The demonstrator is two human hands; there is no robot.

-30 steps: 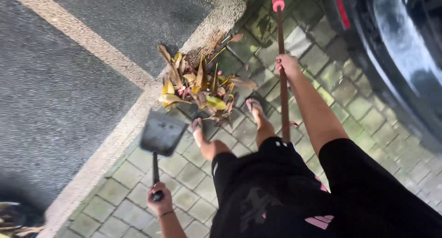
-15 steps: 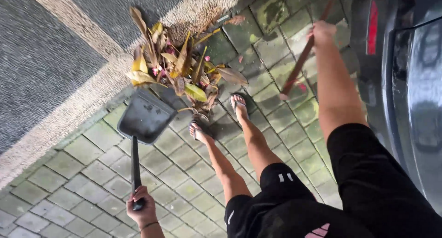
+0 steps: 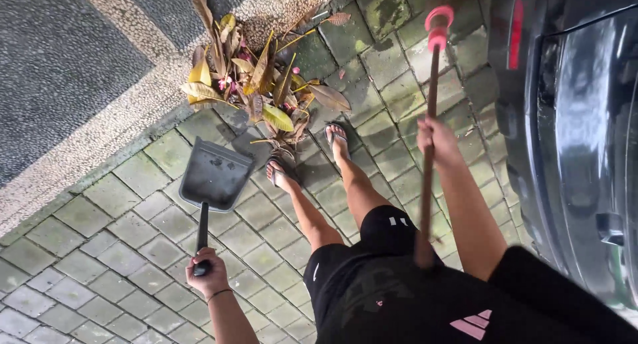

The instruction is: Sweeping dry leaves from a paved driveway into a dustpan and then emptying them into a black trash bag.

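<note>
My left hand (image 3: 209,275) grips the black handle of a dark dustpan (image 3: 214,174), whose empty scoop rests on the paving stones just short of a pile of dry yellow and brown leaves (image 3: 256,85). My right hand (image 3: 435,134) is closed around a brown broom handle (image 3: 429,105) with a pink cap at its far end; the stick runs back toward my body, and its lower end is hidden behind my black shorts. My feet in sandals (image 3: 337,139) stand right beside the leaf pile.
A dark car (image 3: 578,131) with a red tail light stands close on the right. A pebbled curb (image 3: 100,144) borders grey asphalt at the upper left. Mossy paving stones cover the ground around me.
My right hand has swung the broom handle from slanting away to pointing up and forward, pink cap now showing. The dustpan has drawn back slightly from the leaves.
</note>
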